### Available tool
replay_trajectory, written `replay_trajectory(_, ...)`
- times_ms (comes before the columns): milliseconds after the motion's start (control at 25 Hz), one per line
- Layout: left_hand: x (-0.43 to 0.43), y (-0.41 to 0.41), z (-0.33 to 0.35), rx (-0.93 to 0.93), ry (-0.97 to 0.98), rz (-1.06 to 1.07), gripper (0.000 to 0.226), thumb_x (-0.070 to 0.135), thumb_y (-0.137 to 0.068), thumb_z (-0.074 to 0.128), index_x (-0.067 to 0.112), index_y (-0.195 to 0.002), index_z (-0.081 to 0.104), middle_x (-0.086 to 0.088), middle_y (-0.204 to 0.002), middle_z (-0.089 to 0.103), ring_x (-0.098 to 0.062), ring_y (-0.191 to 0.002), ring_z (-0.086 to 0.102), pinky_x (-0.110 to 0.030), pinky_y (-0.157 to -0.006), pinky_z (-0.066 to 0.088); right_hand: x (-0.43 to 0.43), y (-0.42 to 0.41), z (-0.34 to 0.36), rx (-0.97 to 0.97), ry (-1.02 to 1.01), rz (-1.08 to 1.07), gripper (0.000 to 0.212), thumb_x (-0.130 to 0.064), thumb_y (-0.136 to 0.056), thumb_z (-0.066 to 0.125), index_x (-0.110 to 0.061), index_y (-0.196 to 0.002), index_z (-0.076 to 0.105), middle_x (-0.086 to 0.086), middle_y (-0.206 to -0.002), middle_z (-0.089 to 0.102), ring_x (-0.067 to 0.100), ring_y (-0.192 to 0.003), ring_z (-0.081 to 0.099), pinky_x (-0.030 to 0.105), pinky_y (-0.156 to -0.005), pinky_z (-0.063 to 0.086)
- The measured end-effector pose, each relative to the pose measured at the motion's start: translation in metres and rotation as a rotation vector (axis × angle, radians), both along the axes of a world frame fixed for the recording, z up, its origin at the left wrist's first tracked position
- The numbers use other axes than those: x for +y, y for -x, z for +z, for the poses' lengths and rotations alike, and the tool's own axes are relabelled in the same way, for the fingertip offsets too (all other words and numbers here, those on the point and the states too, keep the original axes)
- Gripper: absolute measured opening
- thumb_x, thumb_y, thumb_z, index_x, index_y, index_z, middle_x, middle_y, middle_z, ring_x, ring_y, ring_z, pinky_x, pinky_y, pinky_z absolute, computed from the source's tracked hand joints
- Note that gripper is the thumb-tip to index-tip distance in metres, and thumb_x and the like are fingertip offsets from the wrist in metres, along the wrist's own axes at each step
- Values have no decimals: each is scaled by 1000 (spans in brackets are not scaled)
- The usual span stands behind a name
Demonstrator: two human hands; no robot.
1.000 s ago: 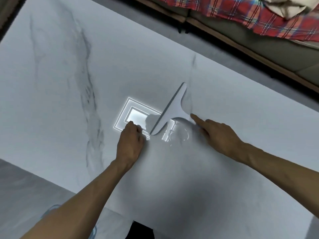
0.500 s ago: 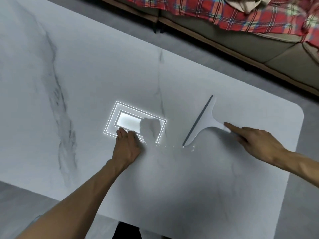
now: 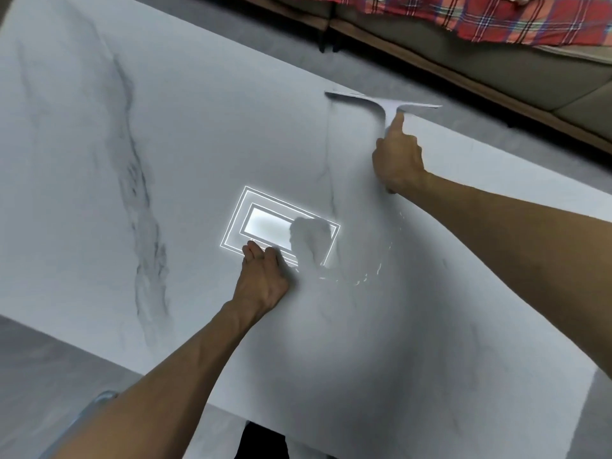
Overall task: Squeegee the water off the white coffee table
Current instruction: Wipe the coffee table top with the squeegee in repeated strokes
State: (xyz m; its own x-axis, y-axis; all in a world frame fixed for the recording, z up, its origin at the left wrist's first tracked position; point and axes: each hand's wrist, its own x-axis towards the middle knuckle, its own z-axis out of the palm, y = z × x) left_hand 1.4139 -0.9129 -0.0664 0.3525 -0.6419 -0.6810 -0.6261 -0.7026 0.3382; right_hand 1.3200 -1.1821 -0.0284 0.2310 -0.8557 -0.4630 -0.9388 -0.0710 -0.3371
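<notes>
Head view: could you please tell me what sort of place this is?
Probably a living room: a white marble-look coffee table, a sofa draped with a red plaid blanket just beyond it, and grey flooring between.

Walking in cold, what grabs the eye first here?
A white squeegee at the far edge of the marble table, its handle gripped by the right hand. Nearer, the left hand rests beside a bright rectangular light reflection, with a curved trail of water drops to its right.
</notes>
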Motion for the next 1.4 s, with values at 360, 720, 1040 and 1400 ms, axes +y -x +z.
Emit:
replay_trajectory(360, 43, -5, 12, -130, 143, 390, 21, 5, -89, 35, 16, -101, 48, -1, -69, 51, -28, -67, 48, -36, -63, 40, 127, 50, -2, 22, 4, 733, 62, -20, -99, 38, -26, -154, 9, 15, -110, 60, 37, -93, 61, 40, -76, 44)
replay_trajectory(720, 66, 63, 12, -79, 123, 297, 13, -3, -82, 40, 10, -82, 38, -10, -94, 49, -33, -80, 49, -36, -66, 35, 139, 221, -3, 25, 163, 953, 77, -11, -83, 64, -39, -147, 31, 2, -77, 57, 28, -48, 56, 33, -43, 42)
replay_trajectory(1040, 64, 74, 10, -30, -108, 72, 46, -5, -83, 41, -8, -129, 38, -32, -153, 14, -49, -134, 32, -43, -101, 36, 87, 292, 50, 234, -37, 780, 55, -37, -98, 28, -56, -144, 4, -3, -106, 64, 25, -88, 64, 35, -73, 50)
replay_trajectory(1400, 62, 66, 2, 6, -98, 36, 39, 2, -81, 43, -7, -119, 41, -29, -137, 31, -41, -101, 46, -38, -77, 39, -5, 87, 10, -109, 0, 38, 54, -22, -95, 36, -27, -147, 22, 14, -119, 57, 45, -106, 55, 50, -84, 49)
